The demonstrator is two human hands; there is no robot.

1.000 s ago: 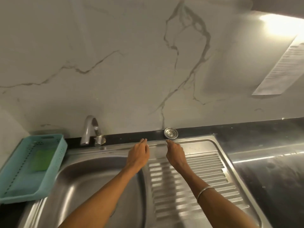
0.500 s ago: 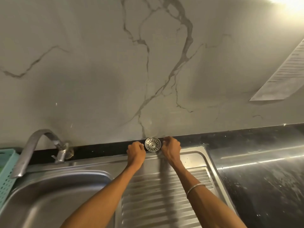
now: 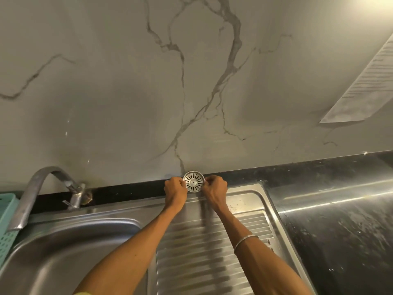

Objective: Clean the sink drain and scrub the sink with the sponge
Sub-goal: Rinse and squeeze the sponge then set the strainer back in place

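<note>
stainless steel is filling the lower part of the frame: the sink at lower left and its ridged drainboard running down the centre. both hands are now pinching the round slotted drain strainer, which is standing on edge at the middle of the frame against the black counter strip and the foot of the marble wall. the left hand is curling its grip on the strainer's left rim, and the right hand is gripping the right rim. a second ago both hands were hovering open over the drainboard, short of the strainer; half a second ago they were arriving beside it with fingers curling in. a thin bangle is sitting on the right forearm. the view is also sitting further right than a second ago: the tap is now at middle left, and only a sliver of the teal basket is showing at the left edge, where most of it was visible before. a printed sheet is hanging on the wall at upper right.
</note>
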